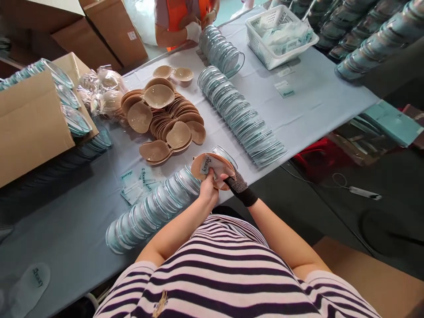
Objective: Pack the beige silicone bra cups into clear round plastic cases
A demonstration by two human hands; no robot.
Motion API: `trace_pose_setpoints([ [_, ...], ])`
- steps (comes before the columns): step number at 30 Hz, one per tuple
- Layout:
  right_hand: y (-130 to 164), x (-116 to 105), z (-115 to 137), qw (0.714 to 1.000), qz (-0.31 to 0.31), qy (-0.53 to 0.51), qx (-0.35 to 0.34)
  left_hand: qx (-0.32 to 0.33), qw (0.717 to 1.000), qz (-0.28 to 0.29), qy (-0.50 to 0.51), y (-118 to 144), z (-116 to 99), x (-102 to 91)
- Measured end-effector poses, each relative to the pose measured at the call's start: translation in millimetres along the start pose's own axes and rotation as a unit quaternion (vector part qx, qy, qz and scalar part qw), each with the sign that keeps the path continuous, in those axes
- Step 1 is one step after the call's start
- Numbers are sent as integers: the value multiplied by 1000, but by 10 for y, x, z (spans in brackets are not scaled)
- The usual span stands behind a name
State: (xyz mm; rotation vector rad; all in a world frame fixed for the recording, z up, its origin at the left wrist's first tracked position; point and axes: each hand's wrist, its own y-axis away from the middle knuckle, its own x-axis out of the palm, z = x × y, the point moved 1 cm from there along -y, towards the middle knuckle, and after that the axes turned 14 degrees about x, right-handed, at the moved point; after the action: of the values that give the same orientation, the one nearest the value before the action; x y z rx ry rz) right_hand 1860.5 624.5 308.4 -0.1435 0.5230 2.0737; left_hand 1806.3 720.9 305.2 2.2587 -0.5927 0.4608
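Note:
A beige stick-on bra cup is between my hands near the table's front edge, with a clear film printed with dark lettering on its inner face. My bare left hand is closed on the cup's lower edge, its thumb against the film. My right hand, in a black dotted glove with bare fingertips, grips the cup's right side. Just behind the cup, a clear round plastic case shows in part. Left of my hands lies a row of nested clear cases, beside several loose printed films.
Beige bra cups lie piled ahead. Another row of clear cases runs to the right. A white basket holds packets. At left stands a cardboard box with cases. Across the table is a person in an orange vest.

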Motion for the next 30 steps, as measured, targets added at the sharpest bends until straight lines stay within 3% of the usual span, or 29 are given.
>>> trace_pose_setpoints([
  [3,25,-11,-144,994,-27,103,35,45,999,-13,-23,122,172,-47],
  [4,51,-45,-210,988,-46,142,48,38,998,7,-48,148,207,-62],
  [6,122,-175,-351,966,-122,211,83,30,988,102,-116,148,198,-72],
  [9,227,-442,-517,923,-263,257,116,123,938,248,-210,-15,-14,-19],
  [12,269,-606,-582,897,-335,271,101,202,882,316,-284,-316,-246,107],
  [17,266,-495,-635,894,-312,313,73,179,839,383,-342,-685,-265,297],
  [19,278,-414,-671,894,-295,328,70,228,783,426,-391,-736,-225,326],
  [21,300,-359,-697,894,-280,342,69,278,706,466,-456,-757,-201,339],
  [24,353,-326,-715,891,-249,374,70,299,614,492,-540,-777,-194,357],
  [26,402,-322,-739,889,-223,396,61,296,597,491,-561,-797,-199,376],
  [28,452,-324,-788,888,-204,410,45,295,603,484,-561,-828,-199,398],
  [30,484,-328,-851,886,-194,420,40,296,582,499,-570,-864,-185,418],
])
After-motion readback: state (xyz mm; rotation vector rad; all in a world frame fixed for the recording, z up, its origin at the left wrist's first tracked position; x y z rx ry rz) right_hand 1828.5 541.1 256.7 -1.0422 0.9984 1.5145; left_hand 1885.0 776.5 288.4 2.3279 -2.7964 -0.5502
